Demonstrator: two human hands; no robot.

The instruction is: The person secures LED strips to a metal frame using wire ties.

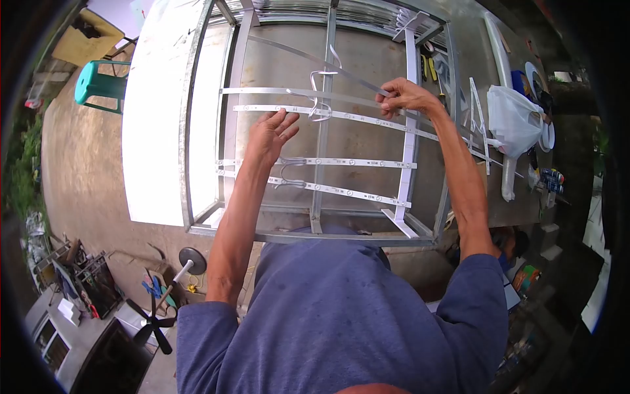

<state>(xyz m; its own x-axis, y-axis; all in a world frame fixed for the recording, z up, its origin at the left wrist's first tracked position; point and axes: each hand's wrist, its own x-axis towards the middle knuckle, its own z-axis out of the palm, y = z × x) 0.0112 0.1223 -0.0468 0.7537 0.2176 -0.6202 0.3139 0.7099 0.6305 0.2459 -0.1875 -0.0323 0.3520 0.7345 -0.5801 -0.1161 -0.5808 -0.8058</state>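
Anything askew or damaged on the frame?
Askew: the thin upper strip slants down to the right hand, while the lower two strips run nearly straight across. White wire loops loosely near the middle bar. No damage visible at this resolution.

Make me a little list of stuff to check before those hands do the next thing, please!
1. Right hand has hold of the slanting metal strip: ok, fingers are pinched on it.
2. Left hand is gripping the upper light strip: not ok, fingertips are only at its edge.
3. Upper light strip ends at the white bar on the right: not ok, it sticks out past it.
4. White wire lies flat: not ok, it is loopy.
5. Lower light strips are fastened tight: cannot tell.
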